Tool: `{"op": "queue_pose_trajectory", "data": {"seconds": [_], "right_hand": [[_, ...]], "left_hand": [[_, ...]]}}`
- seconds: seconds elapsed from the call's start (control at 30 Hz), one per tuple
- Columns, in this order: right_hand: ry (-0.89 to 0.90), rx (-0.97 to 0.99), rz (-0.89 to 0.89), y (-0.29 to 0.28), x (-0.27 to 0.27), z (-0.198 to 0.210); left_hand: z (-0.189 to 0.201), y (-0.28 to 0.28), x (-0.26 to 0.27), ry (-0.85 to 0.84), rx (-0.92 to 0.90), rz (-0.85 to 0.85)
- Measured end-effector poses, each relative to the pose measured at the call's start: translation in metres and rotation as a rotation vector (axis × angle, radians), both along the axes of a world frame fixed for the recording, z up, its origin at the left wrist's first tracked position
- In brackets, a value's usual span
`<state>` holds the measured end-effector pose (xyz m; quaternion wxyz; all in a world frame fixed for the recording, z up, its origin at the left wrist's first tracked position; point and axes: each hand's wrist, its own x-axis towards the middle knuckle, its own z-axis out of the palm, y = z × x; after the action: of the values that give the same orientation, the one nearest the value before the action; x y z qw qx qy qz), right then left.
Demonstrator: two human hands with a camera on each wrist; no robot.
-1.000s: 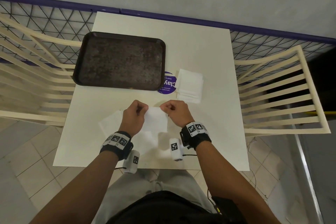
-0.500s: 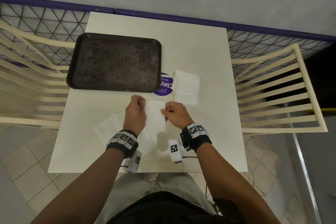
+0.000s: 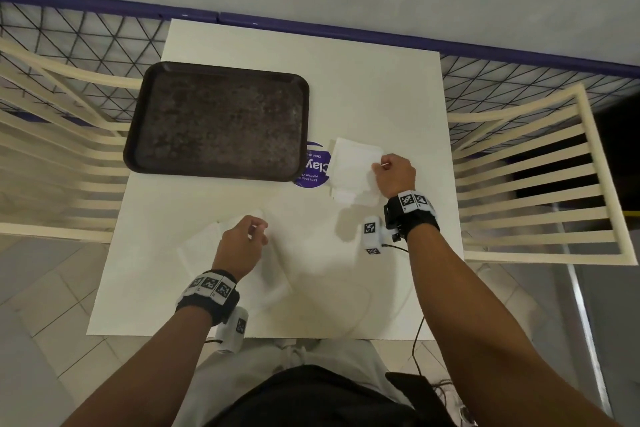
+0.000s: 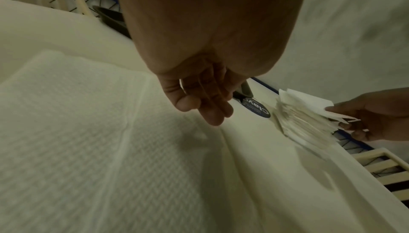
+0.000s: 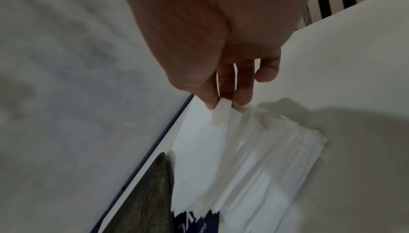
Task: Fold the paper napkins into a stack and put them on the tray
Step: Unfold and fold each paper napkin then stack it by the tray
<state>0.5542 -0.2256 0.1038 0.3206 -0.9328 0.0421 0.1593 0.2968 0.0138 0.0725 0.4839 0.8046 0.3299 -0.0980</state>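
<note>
A dark brown tray (image 3: 218,121) lies bare at the table's back left. To its right sits a stack of folded white napkins (image 3: 349,170) (image 4: 305,123) (image 5: 265,158). My right hand (image 3: 379,166) (image 5: 223,103) pinches the corner of a folded napkin lying on top of that stack. Unfolded napkins (image 3: 197,246) (image 4: 77,131) lie flat near the front left. My left hand (image 3: 258,230) (image 4: 210,112) hovers just over them, fingers loosely curled and holding nothing.
A round purple sticker (image 3: 313,166) shows between the tray and the stack. Cream slatted chairs stand at the left (image 3: 52,156) and at the right (image 3: 540,184) of the white table (image 3: 363,87). A black mesh railing (image 3: 86,35) runs along the far edge.
Both hands were folding one napkin at the table's middle. The right hand has carried it right, onto the stack. The left hand has let go and drawn back over the flat napkins.
</note>
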Motion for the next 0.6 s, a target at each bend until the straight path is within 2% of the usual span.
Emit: {"op": "queue_pose_trajectory", "data": {"seconds": [0.17,0.33,0.47,0.6], "right_hand": [[0.011,-0.028,-0.041,-0.003,0.004,-0.006],[0.036,0.028,-0.129,-0.002,-0.004,-0.008],[-0.088,0.015,-0.206,0.002,-0.022,-0.002],[-0.206,0.149,-0.114,0.016,-0.062,0.001]], "left_hand": [[0.001,0.004,-0.006,0.023,-0.002,0.034],[0.004,0.001,-0.004,0.009,0.002,0.057],[-0.003,0.009,-0.009,0.003,0.043,0.076],[-0.005,0.02,-0.021,0.023,0.108,0.122]]}}
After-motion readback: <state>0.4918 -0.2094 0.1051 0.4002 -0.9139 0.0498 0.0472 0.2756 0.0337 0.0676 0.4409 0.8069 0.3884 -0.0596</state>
